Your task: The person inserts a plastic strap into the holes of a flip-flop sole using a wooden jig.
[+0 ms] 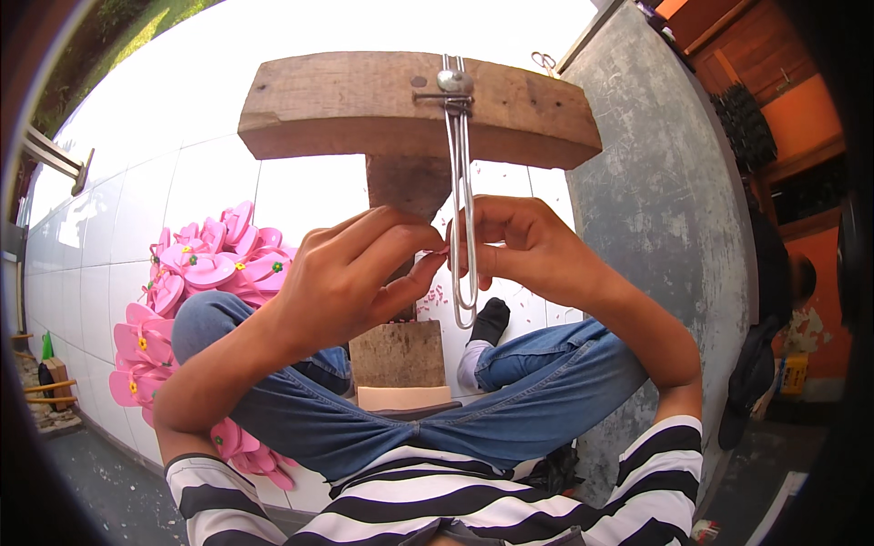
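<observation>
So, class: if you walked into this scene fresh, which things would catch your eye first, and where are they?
The two hands meet at the centre: the left hand and right hand pinch something small against a long metal loop that hangs from a wooden block at the top. To the left, a bright heap of pink sandals lies on the white tiled floor. Below, crossed legs in blue jeans fill the foreground.

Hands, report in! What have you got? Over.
Left hand and right hand both pinching a small pink piece at the metal loop. Nothing blocking.
</observation>
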Action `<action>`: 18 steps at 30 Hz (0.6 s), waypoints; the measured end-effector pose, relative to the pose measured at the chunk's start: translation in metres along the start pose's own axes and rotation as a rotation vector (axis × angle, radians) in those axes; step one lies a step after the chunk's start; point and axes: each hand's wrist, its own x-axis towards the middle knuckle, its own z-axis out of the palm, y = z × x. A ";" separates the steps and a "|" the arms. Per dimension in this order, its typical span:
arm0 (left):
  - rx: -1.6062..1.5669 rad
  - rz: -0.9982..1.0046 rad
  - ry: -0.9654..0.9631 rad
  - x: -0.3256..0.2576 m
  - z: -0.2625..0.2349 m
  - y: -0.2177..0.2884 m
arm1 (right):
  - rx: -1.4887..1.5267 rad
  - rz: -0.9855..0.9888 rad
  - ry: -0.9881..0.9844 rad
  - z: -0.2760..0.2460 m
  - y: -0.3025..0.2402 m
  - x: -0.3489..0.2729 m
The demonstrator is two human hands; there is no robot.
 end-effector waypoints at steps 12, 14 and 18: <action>0.024 0.036 0.023 0.001 -0.003 0.000 | -0.040 0.007 0.089 0.008 -0.006 -0.003; -0.010 0.007 0.003 0.000 -0.004 0.002 | -0.128 -0.057 0.115 0.009 -0.006 -0.004; -0.104 -0.096 -0.044 -0.001 -0.006 0.006 | -0.379 -0.248 0.146 0.010 -0.008 -0.005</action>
